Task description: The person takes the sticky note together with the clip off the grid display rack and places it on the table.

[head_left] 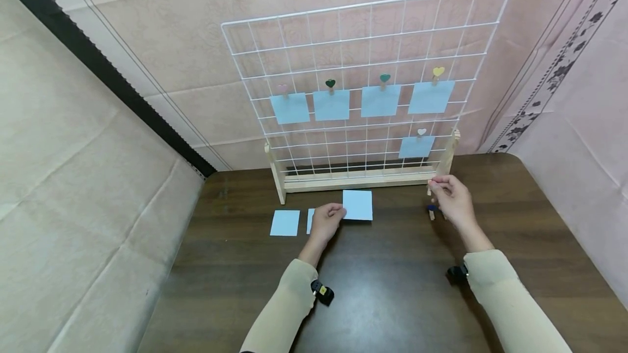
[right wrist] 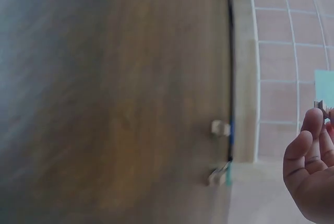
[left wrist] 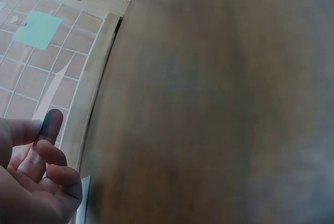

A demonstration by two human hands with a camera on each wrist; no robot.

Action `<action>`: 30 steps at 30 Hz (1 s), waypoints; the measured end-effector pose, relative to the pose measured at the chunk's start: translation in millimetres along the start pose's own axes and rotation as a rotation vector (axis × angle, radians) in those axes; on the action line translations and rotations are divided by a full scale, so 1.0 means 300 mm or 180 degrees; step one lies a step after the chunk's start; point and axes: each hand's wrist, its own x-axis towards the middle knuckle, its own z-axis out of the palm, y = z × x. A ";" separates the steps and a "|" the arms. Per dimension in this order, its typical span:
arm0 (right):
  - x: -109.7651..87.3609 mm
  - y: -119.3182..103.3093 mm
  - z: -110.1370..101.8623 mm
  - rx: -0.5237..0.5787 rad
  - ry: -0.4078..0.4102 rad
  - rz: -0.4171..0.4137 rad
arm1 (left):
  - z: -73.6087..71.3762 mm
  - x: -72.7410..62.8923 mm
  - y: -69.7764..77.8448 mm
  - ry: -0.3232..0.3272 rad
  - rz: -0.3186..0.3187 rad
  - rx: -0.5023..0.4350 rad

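Light-blue paper sheet (head_left: 357, 205) pinched at its left edge between thumb and fingers of left hand (head_left: 326, 221), held off the table (head_left: 382, 287), in front of the rack (head_left: 358, 180) base. Right hand (head_left: 453, 200) pinches a small wooden clip (right wrist: 320, 107) at its fingertips, near the rack's right foot. Blue-topped clip (head_left: 431, 210) and green-marked clip (right wrist: 217, 176) on table just below right hand, near each other; the latter mostly hidden in head view. Loose sheet (head_left: 284, 223) flat on table, left of left hand; another sheet (head_left: 310, 221) beside that hand, partly covered by it. Rack: white wire grid, wooden base, upright. Upper row of four clipped sheets (head_left: 331, 105), heart clips pink, dark green, teal, yellow; lower-right sheet (head_left: 416, 147) under white heart clip (head_left: 421, 132).
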 end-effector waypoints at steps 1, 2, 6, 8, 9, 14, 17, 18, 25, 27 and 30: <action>-0.003 0.008 -0.006 0.0016 0.0001 0.0026 | 0.001 -0.002 -0.003 0.0003 0.0005 -0.0004; -0.005 0.017 -0.011 0.0022 -0.0001 0.0048 | 0.003 -0.004 -0.006 0.0007 0.0017 -0.0003; -0.010 0.052 -0.033 0.0092 -0.0009 0.0113 | 0.008 -0.011 -0.018 0.0027 0.0050 -0.0005; -0.009 0.067 -0.041 0.0111 -0.0014 0.0114 | 0.012 -0.014 -0.023 0.0022 0.0044 -0.0030; -0.009 0.072 -0.044 0.0129 -0.0011 0.0115 | 0.013 -0.016 -0.025 0.0010 0.0027 -0.0055; -0.014 0.088 -0.049 0.0083 0.0016 0.0024 | 0.016 -0.025 -0.029 -0.0064 -0.0052 -0.0182; -0.021 0.090 -0.051 -0.0017 0.0028 -0.0029 | 0.017 -0.031 -0.032 -0.0093 -0.0054 -0.0189; -0.023 0.092 -0.052 -0.0057 0.0031 -0.0040 | 0.017 -0.032 -0.035 -0.0103 -0.0054 -0.0180; -0.037 0.112 -0.055 -0.0450 0.0045 -0.0170 | 0.018 -0.050 -0.048 -0.0179 -0.0112 -0.0169; -0.042 0.111 -0.051 -0.0545 0.0059 -0.0223 | 0.018 -0.053 -0.051 -0.0180 -0.0127 -0.0193; -0.048 0.113 -0.050 -0.0642 0.0088 -0.0281 | 0.019 -0.060 -0.054 -0.0208 -0.0143 -0.0183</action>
